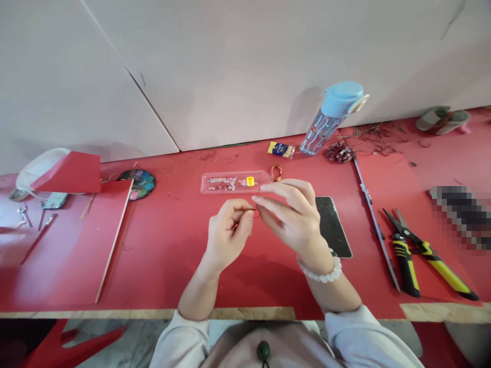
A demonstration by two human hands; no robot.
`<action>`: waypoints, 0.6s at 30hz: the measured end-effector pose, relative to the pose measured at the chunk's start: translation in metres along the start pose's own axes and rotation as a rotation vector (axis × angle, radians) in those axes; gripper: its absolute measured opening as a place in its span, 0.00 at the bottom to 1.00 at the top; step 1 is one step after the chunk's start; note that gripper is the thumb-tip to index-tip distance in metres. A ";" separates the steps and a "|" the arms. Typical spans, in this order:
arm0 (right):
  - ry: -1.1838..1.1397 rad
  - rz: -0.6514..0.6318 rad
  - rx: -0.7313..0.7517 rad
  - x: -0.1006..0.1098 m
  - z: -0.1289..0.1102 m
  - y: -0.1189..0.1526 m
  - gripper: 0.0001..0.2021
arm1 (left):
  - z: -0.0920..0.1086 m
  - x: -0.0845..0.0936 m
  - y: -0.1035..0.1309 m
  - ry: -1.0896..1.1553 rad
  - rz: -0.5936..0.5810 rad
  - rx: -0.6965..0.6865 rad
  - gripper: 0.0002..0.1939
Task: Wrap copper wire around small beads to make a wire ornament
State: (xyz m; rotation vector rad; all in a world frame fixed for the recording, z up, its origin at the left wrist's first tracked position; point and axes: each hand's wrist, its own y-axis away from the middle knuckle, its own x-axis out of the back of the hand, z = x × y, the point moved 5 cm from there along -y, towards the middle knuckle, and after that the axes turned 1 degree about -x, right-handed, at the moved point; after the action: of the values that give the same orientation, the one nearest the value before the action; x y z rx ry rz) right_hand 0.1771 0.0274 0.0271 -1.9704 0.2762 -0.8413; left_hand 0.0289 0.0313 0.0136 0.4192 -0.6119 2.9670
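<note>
My left hand [229, 234] is closed, with thumb and forefinger pinching a thin dark red cord [256, 210]. Close on its right, my right hand [293, 212] has its thumb and fingertips brought together at the cord's other part; its remaining fingers are loosely bent. Just beyond both hands lies a clear plastic tray [205, 184] with small pale and reddish beads [226, 184] and a yellow round cap [250, 181]. An orange-brown ring-shaped piece [276, 172] rests at the tray's right end. A dark phone [332, 227] lies partly behind my right hand.
A blue-lidded bottle [332, 116] and a small yellow packet [281, 150] stand near the wall. Yellow-black pliers [408, 250] lie right, beside a long thin strip [376, 220]. On the left are a board [115, 240], a round colourful palette [141, 185] and a red-and-white object [65, 171].
</note>
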 end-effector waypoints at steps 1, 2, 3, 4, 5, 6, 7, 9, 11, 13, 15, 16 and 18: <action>-0.005 0.000 -0.005 -0.001 0.000 0.000 0.11 | 0.000 0.000 0.000 0.012 -0.001 0.001 0.03; -0.025 -0.014 -0.011 -0.002 0.000 0.001 0.11 | 0.000 0.001 0.001 0.023 -0.003 0.001 0.03; -0.059 -0.035 -0.021 -0.004 0.000 0.001 0.10 | 0.000 0.001 0.001 0.033 -0.005 -0.001 0.03; -0.104 -0.054 -0.036 -0.005 0.001 0.001 0.09 | 0.000 0.001 0.002 0.041 -0.006 -0.003 0.03; -0.156 -0.066 -0.060 -0.006 0.001 0.001 0.09 | 0.001 0.002 0.002 0.047 -0.006 -0.005 0.04; -0.211 -0.067 -0.095 -0.007 0.002 0.001 0.09 | 0.002 0.002 0.002 0.051 -0.006 -0.006 0.04; -0.268 -0.058 -0.143 -0.007 0.003 0.000 0.09 | 0.002 0.003 0.003 0.051 -0.006 -0.002 0.04; -0.393 -0.036 -0.285 -0.009 0.006 0.001 0.09 | 0.004 0.003 0.004 0.049 -0.009 0.006 0.05; -0.550 -0.065 -0.494 -0.014 0.012 0.004 0.08 | 0.004 0.003 0.005 0.040 -0.013 0.011 0.05; -0.764 -0.140 -0.721 -0.023 0.016 0.009 0.04 | 0.005 0.004 0.006 0.030 -0.009 -0.001 0.05; -0.994 -0.212 -0.894 -0.033 0.018 0.015 0.06 | 0.006 0.004 0.006 0.018 0.007 -0.021 0.05; -1.093 -0.234 -0.951 -0.036 0.018 0.017 0.09 | 0.007 0.004 0.006 0.012 0.017 -0.033 0.05; -1.228 -0.251 -1.024 -0.040 0.019 0.020 0.12 | 0.008 0.005 0.005 0.005 0.036 -0.064 0.04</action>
State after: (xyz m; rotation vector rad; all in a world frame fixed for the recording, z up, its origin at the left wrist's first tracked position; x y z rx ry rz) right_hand 0.1627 0.0502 -0.0132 -3.0932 -0.3636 0.6477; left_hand 0.0257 0.0235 0.0199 0.3997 -0.7183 2.9716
